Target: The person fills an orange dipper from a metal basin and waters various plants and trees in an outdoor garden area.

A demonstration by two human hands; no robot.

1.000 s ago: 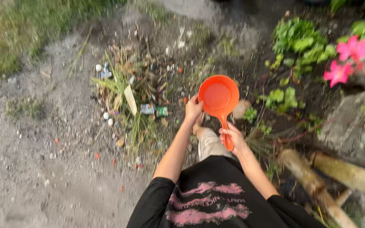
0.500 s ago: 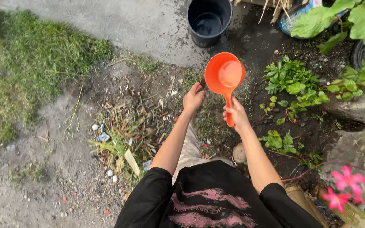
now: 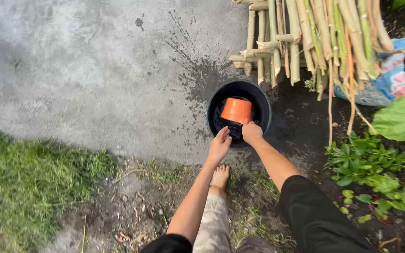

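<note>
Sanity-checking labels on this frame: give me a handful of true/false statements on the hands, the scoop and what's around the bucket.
1. The orange scoop is down inside the black bucket. True.
2. The right hand has its grip on the scoop at the bucket's near rim. True.
3. The left hand holds the scoop's bowl. False: it is open at the bucket's near edge, holding nothing.
4. The bucket stands on grass. False: it stands on wet concrete; the grass patch lies to the left, nearer the person.
5. A bundle of bamboo poles lies just beyond the bucket. True.
6. The person wears shoes. False: a bare foot shows.
</note>
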